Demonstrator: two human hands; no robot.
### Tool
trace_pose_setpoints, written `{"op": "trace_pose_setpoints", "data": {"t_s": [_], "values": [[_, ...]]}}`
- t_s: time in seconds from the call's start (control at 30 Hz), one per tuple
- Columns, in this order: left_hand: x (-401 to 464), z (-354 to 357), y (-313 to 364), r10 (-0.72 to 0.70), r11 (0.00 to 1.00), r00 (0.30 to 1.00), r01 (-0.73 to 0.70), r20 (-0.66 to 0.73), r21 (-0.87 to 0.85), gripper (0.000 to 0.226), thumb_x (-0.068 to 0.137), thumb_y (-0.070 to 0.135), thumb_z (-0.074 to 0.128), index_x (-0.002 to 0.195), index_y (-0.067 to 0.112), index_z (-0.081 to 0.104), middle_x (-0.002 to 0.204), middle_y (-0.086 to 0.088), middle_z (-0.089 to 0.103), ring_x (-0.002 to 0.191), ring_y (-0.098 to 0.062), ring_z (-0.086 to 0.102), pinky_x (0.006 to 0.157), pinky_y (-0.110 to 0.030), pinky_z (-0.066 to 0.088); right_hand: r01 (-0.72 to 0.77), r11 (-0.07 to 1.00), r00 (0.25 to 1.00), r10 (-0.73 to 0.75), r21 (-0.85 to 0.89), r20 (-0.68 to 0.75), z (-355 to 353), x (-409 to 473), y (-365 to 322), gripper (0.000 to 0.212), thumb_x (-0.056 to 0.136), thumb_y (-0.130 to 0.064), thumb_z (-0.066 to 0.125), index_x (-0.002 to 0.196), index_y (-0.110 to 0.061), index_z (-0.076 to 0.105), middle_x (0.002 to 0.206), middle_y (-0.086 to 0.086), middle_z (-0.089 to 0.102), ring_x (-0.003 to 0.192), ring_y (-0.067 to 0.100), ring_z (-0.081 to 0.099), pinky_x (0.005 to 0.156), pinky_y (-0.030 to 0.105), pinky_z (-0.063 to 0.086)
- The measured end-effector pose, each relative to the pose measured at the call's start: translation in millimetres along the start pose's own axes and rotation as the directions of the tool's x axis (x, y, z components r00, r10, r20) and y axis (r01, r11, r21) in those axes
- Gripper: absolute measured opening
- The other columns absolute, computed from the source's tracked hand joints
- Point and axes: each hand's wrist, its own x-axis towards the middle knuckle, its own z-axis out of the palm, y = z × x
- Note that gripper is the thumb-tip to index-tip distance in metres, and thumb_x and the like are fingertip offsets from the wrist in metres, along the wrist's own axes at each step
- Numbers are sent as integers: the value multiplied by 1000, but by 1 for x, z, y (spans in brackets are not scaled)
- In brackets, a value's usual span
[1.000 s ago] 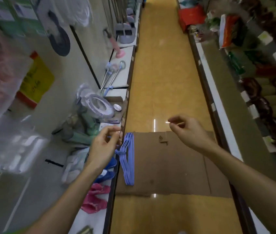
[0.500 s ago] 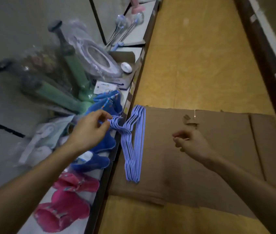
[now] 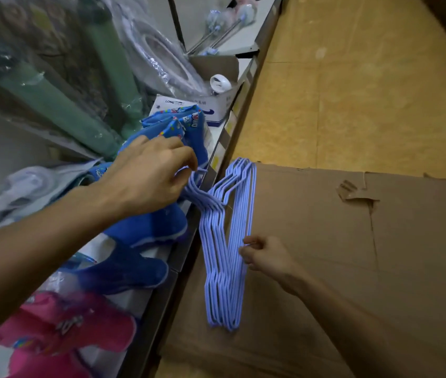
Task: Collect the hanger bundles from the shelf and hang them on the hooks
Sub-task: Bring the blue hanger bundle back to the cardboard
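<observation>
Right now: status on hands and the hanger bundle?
Left hand pinching the hook end of the hanger bundle at the shelf edge. Right hand gripping its outer bars. Bundle hangs over the cardboard, not yet lifted. Nothing blocking.

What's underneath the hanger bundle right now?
Flattened brown cardboard lies beneath the hanger bundle; the hooks end overhangs the shelf edge. The floor under the cardboard is hidden.

Two hands: left (image 3: 148,175), right (image 3: 267,255). One bundle of lilac wire hangers (image 3: 224,246), single hangers too tightly stacked to count. Beside bundle, on shelf (image 3: 181,257): two blue slippers (image 3: 134,268), two pink slippers (image 3: 63,331), two green rolls (image 3: 61,110), one white box (image 3: 213,110). One cardboard sheet (image 3: 352,255) under bundle.
</observation>
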Motion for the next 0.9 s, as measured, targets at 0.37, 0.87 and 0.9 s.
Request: {"op": "trace_pose_setpoints", "data": {"t_s": [0.37, 0.87, 0.9], "values": [[-3, 0, 14, 88, 992, 996, -89, 14, 85, 40, 87, 41, 29, 95, 29, 67, 93, 5, 66, 85, -27, 62, 76, -38, 41, -40, 945, 993, 1, 324, 120, 68, 19, 2, 19, 79, -10, 79, 96, -11, 72, 86, 14, 76, 81, 37, 72, 79, 51, 61], [42, 28, 64, -202, 841, 944, 304, 261, -448, 36, 97, 38, 54, 132, 30, 53, 121, -2, 62, 105, -18, 61, 85, -27, 40, -20, 950, 1000, 15, 312, 20, -43, -30, 18, 22, 77, -7, 78, 87, -8, 59, 56, 6, 60, 44, 17, 54, 41, 26, 46], [44, 29, 73, -205, 789, 936, 331, 286, -517, 33, 97, 38, 55, 129, 29, 57, 119, 1, 66, 104, -13, 61, 85, -25, 41, -21, 957, 1000, 25, 290, -10, -48, -32, 20, 21, 77, -10, 79, 85, -9, 59, 56, 6, 60, 43, 17, 53, 41, 26, 45]]}}
